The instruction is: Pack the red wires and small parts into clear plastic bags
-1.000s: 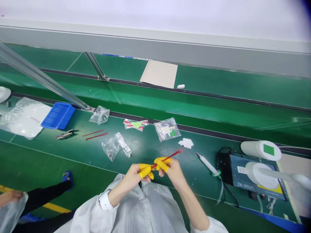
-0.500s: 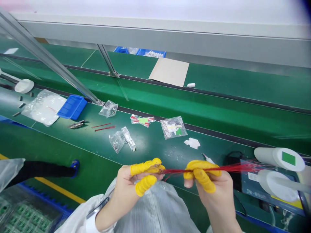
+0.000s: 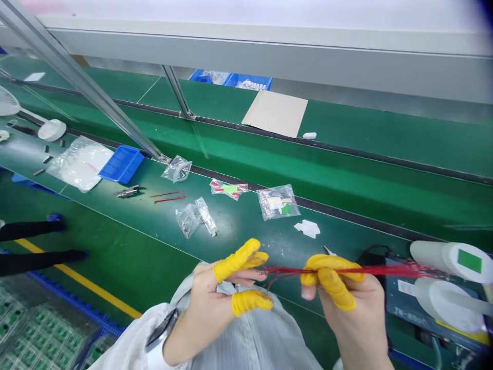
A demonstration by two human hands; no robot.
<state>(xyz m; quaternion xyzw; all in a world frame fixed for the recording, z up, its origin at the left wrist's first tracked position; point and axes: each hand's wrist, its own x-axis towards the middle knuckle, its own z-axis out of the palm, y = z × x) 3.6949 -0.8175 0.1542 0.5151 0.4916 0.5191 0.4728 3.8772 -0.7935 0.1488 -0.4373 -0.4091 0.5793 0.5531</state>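
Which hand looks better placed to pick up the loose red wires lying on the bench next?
Probably the left hand: it is spread open and nearer the loose red wires, while the right hand pinches the red wire bundle.

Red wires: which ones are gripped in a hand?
The thick bundle pinched in the right hand; the few other red wires lie loose on the green bench, right of the blue tray.

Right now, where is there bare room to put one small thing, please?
Near bench: a strip between the loose red wires and front edge, left of the small clear bags. Far bench: right of the white piece. Crowded: near right, with the right hand, red bundle and device.
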